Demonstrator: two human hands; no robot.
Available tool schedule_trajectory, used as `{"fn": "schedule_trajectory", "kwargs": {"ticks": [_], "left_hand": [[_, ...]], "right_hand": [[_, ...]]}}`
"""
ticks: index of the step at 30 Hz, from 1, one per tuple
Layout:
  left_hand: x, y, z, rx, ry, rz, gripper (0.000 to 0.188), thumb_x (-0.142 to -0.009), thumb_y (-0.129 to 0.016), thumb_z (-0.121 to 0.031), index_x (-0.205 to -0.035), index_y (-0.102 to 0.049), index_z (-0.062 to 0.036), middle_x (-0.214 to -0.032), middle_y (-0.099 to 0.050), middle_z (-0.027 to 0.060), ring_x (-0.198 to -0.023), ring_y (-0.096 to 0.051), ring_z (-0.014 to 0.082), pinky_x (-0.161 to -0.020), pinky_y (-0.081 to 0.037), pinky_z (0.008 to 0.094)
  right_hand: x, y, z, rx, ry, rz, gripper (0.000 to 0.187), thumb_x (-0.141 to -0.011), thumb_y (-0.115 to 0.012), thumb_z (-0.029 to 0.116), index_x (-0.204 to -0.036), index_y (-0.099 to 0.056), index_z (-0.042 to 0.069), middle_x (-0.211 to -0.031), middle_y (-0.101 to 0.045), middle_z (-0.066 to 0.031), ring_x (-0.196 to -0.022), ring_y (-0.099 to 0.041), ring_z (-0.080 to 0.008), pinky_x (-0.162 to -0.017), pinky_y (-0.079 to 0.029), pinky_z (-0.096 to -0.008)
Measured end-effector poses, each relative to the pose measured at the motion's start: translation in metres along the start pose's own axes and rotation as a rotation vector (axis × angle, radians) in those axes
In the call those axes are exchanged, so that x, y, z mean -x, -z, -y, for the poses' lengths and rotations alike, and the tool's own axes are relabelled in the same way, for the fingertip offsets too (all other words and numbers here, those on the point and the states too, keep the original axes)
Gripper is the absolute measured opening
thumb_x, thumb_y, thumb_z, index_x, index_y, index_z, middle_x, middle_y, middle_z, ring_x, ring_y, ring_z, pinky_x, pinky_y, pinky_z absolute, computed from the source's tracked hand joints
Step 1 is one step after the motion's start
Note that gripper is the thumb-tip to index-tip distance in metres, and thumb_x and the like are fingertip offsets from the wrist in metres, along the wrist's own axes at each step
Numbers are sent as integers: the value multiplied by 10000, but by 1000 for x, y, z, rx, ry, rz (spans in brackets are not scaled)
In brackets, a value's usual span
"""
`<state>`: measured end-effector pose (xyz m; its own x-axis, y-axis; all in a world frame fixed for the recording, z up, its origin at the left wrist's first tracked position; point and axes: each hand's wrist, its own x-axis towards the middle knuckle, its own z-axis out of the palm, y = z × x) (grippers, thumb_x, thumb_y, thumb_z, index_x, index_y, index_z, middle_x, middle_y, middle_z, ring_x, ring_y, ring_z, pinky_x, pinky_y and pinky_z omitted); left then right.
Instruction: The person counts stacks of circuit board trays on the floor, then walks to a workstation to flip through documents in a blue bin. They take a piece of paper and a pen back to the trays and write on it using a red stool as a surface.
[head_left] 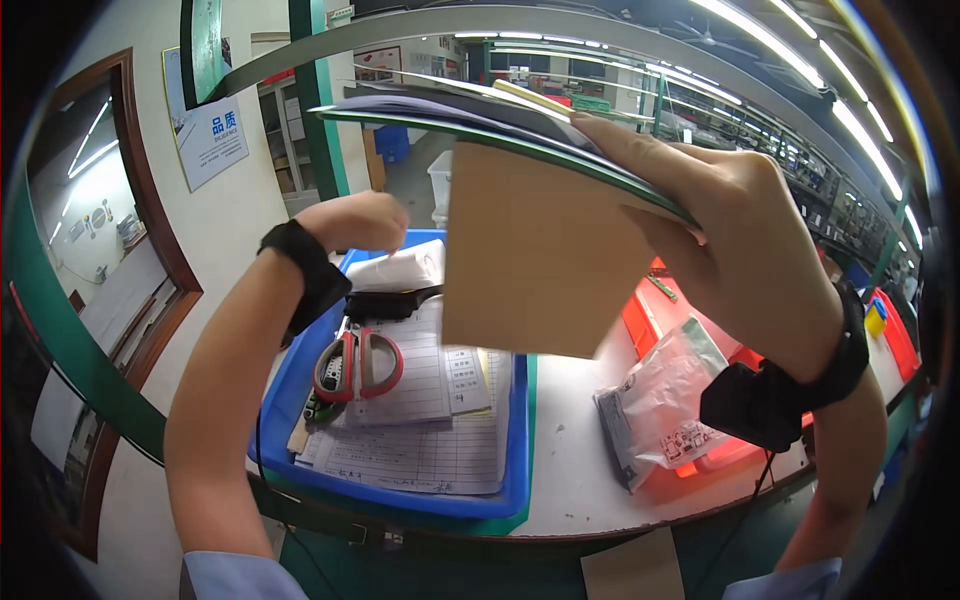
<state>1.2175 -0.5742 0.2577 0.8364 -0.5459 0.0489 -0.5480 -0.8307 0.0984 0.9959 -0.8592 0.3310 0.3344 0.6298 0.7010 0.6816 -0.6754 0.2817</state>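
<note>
Papers (pixel 470 122) in R hand (pixel 745 240) prob. clear tray rim (pixel 430 505).

From my remote seat, surroundings only. Left: a pale wall carries a poster (pixel 207 140); beside it, a brown frame (pixel 157 190) edges an opening. I see a green post (pixel 332 165), a cabinet (pixel 285 120) partly behind it, and a blue box (pixel 392 143) farther back. Overhead, strip lights (pixel 866 148) run in rows; ceiling fan (pixel 706 35) near them. On the white tabletop (pixel 560 450), I note a clear plastic bag (pixel 665 395) overlapping an orange-red tray (pixel 640 320). Far right: red bin (pixel 903 340), with something yellow and blue (pixel 876 319) at it.
</note>
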Motion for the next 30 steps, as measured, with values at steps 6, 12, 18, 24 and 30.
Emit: {"fn": "schedule_trajectory", "kwargs": {"ticks": [6, 12, 18, 24, 30], "left_hand": [[-49, -41, -19, -35, -106, -153, 228, -695, -553, -104, -889, -663, -59, -919, -647, 170, -883, -612, 328, -767, -487, 370], [-58, -71, -65, -179, 9, -53, 221, -740, -584, -120, -919, -659, -16, -913, -645, 188, -910, -609, 335, -786, -492, 383], [-87, -92, -57, -459, 1, -59, 198, -749, -589, -132, -906, -680, -52, -917, -657, 152, -917, -617, 306, -753, -495, 377], [-99, -91, -39, -587, -181, -147, 168, -752, -571, -136, -874, -669, -74, -866, -667, 114, -883, -632, 271, -699, -497, 358], [-45, 4, -72, -304, -29, -556, 231, -761, -529, -126, -979, -536, -49, -875, -630, 170, -808, -630, 313, -686, -505, 422]], "right_hand": [[21, 30, -3, 43, -81, 71, 446, -810, -586, 53, -1249, -504, 62, -774, -608, -192, -621, -595, -317, -591, -475, -333], [40, 36, -10, 14, -185, 92, 454, -815, -583, 28, -1259, -495, 56, -719, -592, -171, -582, -576, -281, -581, -463, -313], [44, 38, -19, -3, -166, 40, 431, -827, -563, 17, -1252, -503, 50, -723, -600, -164, -579, -576, -255, -581, -458, -300], [41, 44, -23, -22, -157, 61, 414, -823, -567, 31, -1233, -517, 39, -735, -607, -168, -601, -593, -239, -593, -462, -299], [29, 43, -22, -30, -121, 62, 401, -813, -575, 39, -1211, -531, 29, -755, -610, -176, -614, -597, -252, -609, -468, -307]]}}
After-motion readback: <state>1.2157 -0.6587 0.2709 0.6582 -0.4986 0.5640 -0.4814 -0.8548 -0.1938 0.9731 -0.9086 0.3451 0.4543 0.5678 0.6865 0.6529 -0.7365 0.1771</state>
